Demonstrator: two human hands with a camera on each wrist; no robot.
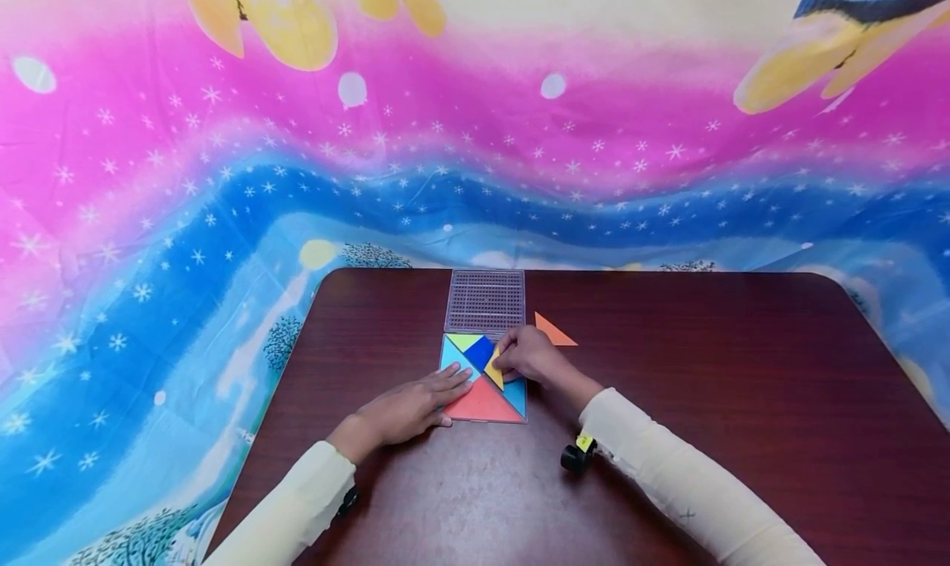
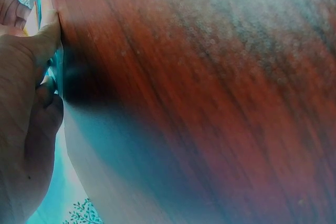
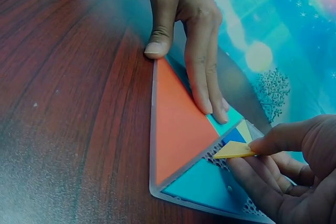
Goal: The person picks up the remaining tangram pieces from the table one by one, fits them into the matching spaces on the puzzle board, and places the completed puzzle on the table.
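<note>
A square tray of tangram pieces lies on the table, its clear plastic rim (image 3: 154,145) showing in the right wrist view. My right hand (image 1: 530,356) pinches a yellow triangle (image 3: 233,151) between thumb and fingers, tilted over a bare dotted part of the tray. My left hand (image 1: 408,405) rests with extended fingers on the light blue piece (image 1: 451,353), thumb at the tray's near corner. Also in the tray are a large red-orange triangle (image 1: 486,404), a teal triangle (image 3: 202,184), a dark blue square (image 1: 478,351) and a light green piece (image 1: 462,340).
Behind the tray lies a dotted clear panel (image 1: 486,302), near the far edge of the brown table (image 1: 668,467). An orange triangle (image 1: 552,332) lies loose beyond my right hand. A patterned cloth (image 1: 475,153) hangs behind the table.
</note>
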